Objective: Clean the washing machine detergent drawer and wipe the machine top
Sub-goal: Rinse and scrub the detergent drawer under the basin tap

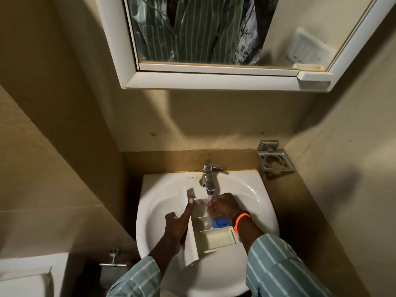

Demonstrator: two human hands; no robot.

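**Drawer under the tap, rinse under way**

We're over the sink [252, 189], and the detergent drawer [214, 239] lies in the basin, its far end under the tap [209, 176] at twelve o'clock. Water is running onto it.

Our left hand [174, 228] steadies the drawer's nine o'clock wall, index finger stretched straight along the edge, the other fingers curled round the side. Our right hand [222, 205] is down in the far compartment, right in the stream; the fingers look bent inward as if rubbing, but through the splash we cannot tell whether they pinch anything. A blue insert [220, 222] sits in the middle compartment, just beside that wrist.

What could go wrong? The drawer is wet and propped at a slant on a curved basin, so we judge a slip or twist likely if the left hand eases. Water striking the compartment wall could spray over the rim at three o'clock. And hard rubbing might knock the blue insert loose towards the drain.

The machine top is out of view, not yet wiped as far as we can judge.
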